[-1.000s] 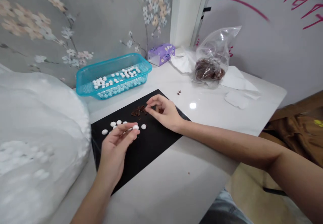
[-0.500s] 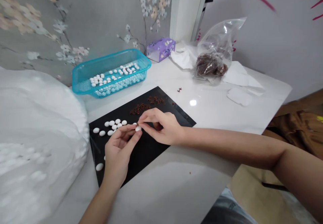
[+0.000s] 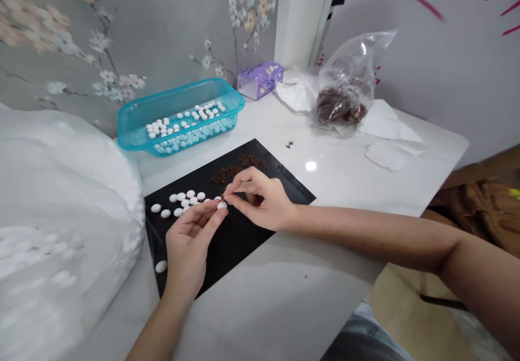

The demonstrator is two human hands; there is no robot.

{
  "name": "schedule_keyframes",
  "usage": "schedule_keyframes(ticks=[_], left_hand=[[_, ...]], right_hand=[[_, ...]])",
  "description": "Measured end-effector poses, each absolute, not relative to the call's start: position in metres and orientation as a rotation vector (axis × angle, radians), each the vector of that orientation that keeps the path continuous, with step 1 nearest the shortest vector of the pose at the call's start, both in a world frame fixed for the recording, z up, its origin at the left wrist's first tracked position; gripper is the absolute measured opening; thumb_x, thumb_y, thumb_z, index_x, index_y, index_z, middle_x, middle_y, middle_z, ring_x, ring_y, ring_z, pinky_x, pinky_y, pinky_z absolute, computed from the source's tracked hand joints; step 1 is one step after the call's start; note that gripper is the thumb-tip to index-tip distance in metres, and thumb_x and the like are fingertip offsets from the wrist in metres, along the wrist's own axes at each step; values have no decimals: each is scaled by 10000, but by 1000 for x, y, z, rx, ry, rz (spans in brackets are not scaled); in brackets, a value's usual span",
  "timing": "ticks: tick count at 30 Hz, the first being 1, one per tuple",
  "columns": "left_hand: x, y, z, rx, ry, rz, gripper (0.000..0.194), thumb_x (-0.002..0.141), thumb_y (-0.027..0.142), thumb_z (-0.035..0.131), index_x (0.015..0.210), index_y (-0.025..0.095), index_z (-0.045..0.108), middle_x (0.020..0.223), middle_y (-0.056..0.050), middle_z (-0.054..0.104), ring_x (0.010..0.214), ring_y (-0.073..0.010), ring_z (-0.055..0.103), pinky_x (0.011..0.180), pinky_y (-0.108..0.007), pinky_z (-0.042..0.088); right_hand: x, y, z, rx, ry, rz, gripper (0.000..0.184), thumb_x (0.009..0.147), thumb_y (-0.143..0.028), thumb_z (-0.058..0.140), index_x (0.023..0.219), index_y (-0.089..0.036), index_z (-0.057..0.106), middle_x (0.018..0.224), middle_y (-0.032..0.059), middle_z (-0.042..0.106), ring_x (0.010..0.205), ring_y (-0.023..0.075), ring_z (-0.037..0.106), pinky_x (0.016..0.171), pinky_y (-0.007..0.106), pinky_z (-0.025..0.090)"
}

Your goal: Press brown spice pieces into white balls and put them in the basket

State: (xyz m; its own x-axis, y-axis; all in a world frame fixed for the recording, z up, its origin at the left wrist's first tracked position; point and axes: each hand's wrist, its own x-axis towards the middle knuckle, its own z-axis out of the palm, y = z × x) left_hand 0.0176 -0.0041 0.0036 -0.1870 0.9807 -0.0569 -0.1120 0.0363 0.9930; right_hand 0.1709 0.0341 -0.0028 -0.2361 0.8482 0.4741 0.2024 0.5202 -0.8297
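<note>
Between the thumb and fingers of my left hand [image 3: 190, 242] is a small white egg-shaped piece [image 3: 221, 205]. My right hand [image 3: 262, 197] pinches a tiny brown piece [image 3: 223, 194] just above it; whether the two touch I cannot tell. Both hands are over a black mat [image 3: 227, 252]. A group of loose white egg-shaped pieces [image 3: 186, 202] lies on the mat beyond my left hand, partly hidden by its fingers. Small reddish-brown pieces [image 3: 225, 174] are heaped past my right hand.
A teal basket [image 3: 179, 92] holding several white pieces stands against the wall. A purple tissue box [image 3: 260, 79], crumpled white paper [image 3: 298, 92] and a clear bag [image 3: 345, 101] of brown pieces are at the back. A large white bag [image 3: 73, 187] fills the left side.
My right hand has risen slightly with the tiny brown piece, which now shows a little more above the white piece. My left hand keeps its hold.
</note>
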Motion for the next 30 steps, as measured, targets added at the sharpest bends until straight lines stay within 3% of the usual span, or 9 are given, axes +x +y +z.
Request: schedule_keyframes(ticks=[9, 24, 30], left_hand=[[19, -4, 4, 939, 1340, 1414, 287, 588, 223, 814, 821, 179, 651, 794, 2, 698, 776, -97, 652, 780, -183, 518], [18, -5, 2, 1025, 1364, 1415, 299, 578, 208, 812, 780, 200, 592, 760, 11, 690, 772, -132, 679, 787, -235, 548], [19, -4, 3, 1006, 1339, 1418, 273, 595, 221, 803, 793, 190, 618, 791, 6, 689, 772, -111, 661, 789, -214, 527]], right_hand=[[168, 35, -2, -871, -1580, 996, 198, 790, -273, 595, 827, -216, 409, 733, -19, 673, 387, 35, 321, 425, 195, 322], [166, 33, -1, -880, -1524, 1140, 261, 784, -290, 581, 742, -218, 335, 713, -29, 638, 414, 27, 317, 433, 182, 296], [166, 35, 3, -878, -1481, 1146, 265, 752, -301, 616, 777, -215, 367, 756, -19, 669, 396, 25, 296, 412, 181, 304]])
